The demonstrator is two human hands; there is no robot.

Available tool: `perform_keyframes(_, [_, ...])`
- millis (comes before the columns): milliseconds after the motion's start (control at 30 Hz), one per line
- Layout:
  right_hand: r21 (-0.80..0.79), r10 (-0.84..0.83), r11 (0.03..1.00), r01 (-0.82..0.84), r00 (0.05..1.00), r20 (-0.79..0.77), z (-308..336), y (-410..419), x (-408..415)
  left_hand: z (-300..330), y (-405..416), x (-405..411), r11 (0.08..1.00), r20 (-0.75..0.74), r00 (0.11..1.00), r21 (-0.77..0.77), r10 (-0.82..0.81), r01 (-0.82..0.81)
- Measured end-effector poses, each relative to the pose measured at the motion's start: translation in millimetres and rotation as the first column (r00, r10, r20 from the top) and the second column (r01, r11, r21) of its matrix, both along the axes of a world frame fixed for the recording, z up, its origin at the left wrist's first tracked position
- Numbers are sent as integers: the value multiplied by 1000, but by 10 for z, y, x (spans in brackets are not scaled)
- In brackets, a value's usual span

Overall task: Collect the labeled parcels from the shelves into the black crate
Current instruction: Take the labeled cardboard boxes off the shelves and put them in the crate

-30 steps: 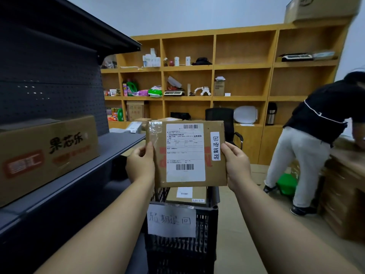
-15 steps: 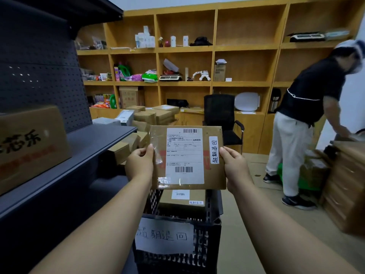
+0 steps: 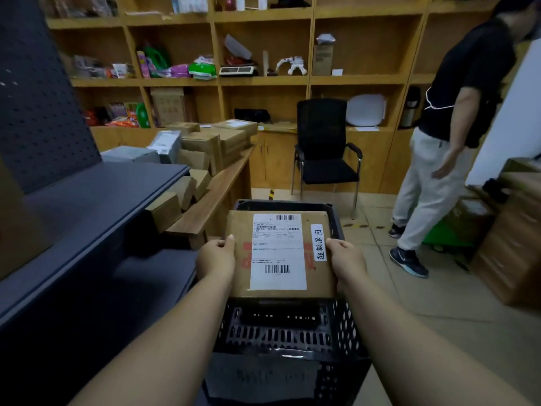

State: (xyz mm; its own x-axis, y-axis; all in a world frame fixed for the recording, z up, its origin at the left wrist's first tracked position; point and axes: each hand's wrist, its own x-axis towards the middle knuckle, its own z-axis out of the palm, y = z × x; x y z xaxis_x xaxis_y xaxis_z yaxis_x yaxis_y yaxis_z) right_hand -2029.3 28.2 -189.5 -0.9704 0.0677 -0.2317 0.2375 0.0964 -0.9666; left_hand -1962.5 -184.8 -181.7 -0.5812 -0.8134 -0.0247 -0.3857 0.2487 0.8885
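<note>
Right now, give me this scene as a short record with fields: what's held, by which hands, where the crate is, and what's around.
held item: labeled cardboard parcel, label face up
left hand: grips the parcel's left edge
right hand: grips the parcel's right edge
parcel position: over the open top of the black crate
nearby left: dark metal shelf; more cardboard boxes on a wooden table
background: black office chair, wooden wall shelving
other person: standing at right

A parcel (image 3: 279,254) sits between the left hand (image 3: 216,258) and right hand (image 3: 347,260), above the crate (image 3: 288,332); shelving (image 3: 87,206) stands left, a chair (image 3: 325,148) behind.
</note>
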Motion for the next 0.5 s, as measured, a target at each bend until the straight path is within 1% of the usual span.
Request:
perform_keyframes(133, [1, -45, 999, 45, 994, 103, -248, -77, -78, -319, -68, -159, 999, 111, 993, -16, -49, 51])
perform_keyframes(267, [16, -84, 996, 82, 979, 186, -492, -80, -100, -599, -63, -286, 995, 204, 975, 55, -87, 77])
perform_keyframes(400, [88, -101, 993, 80, 961, 259, -737, -35, -70, -873, -46, -319, 987, 278, 951, 118, -136, 106])
perform_keyframes(500, [108, -98, 992, 67, 945, 313, -910, -35, -77, -1030, -65, -337, 984, 332, 931, 130, -155, 118])
